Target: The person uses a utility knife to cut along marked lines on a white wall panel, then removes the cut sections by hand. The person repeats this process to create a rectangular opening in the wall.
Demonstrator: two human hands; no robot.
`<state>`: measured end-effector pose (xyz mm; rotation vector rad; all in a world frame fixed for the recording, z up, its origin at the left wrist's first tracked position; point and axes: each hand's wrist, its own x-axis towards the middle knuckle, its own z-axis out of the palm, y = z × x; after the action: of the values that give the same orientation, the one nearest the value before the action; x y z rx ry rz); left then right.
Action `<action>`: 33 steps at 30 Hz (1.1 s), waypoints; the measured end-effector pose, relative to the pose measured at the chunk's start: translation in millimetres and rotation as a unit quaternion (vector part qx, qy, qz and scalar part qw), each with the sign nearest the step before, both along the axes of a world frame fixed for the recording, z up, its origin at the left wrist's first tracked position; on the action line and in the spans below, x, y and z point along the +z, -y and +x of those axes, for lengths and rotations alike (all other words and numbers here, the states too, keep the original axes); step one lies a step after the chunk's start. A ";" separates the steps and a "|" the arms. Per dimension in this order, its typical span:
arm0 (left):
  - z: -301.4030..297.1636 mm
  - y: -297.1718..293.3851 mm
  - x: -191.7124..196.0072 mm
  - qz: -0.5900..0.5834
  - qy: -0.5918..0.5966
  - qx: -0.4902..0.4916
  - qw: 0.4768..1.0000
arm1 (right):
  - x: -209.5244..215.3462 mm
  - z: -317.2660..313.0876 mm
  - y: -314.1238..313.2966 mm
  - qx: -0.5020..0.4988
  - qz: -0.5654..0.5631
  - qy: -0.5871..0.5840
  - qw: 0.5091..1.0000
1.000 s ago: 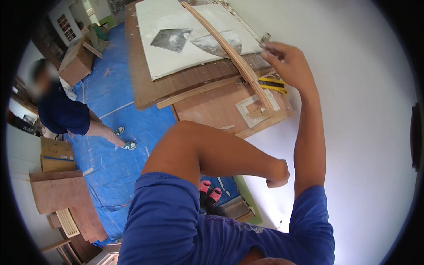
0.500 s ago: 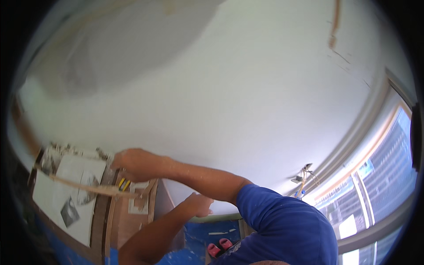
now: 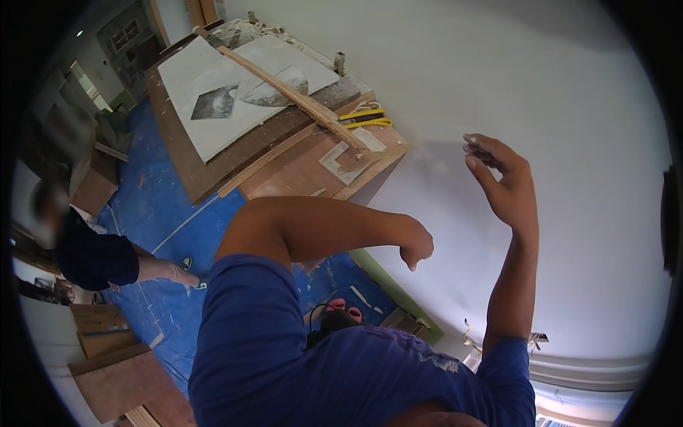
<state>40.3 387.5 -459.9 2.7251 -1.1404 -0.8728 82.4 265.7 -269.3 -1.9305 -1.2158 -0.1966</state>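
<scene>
My right hand (image 3: 501,178) is raised in front of the white wall (image 3: 583,192). Its thumb and bent fingers stand apart, their tips look pale, and I see nothing between them. Lower and to the left, my left hand (image 3: 417,242) is curled, with its back toward me and one fingertip pointing down. Whatever it might hold is hidden. Beyond the hands, a long wooden strip (image 3: 284,87) lies across a white sheet (image 3: 188,67) and a wooden cabinet top (image 3: 274,171). A yellow-handled tool (image 3: 366,117) rests beside the strip, near the wall.
Blue sheeting (image 3: 160,185) covers the floor, where pink slippers (image 3: 345,308) lie below my arms. Another person (image 3: 96,249) is at the left. Cardboard boxes (image 3: 99,327) and wooden boards (image 3: 128,384) stand at the lower left. Wires (image 3: 469,338) protrude from the wall beside my right arm.
My view has swung left, bringing the cabinet and the room into sight. My right hand has moved away from the cabinet edge to the right, and its fingers now show apart.
</scene>
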 end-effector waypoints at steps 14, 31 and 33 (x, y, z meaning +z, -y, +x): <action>-7.9 -58.9 -0.9 -0.007 -0.002 0.031 0.999 | 134.6 -25.1 207.6 -0.395 0.222 0.494 0.742; 9.8 -52.4 -26.6 0.023 0.015 0.023 0.999 | 209.0 27.9 303.3 -0.494 0.025 0.656 0.570; 8.6 -53.3 -27.0 0.024 0.016 0.025 0.999 | 205.0 28.4 301.6 -0.493 0.036 0.666 0.558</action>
<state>48.9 440.8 -486.9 2.8030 -1.0653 -0.8629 110.8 -35.9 -64.3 -2.0186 -0.5496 -2.6121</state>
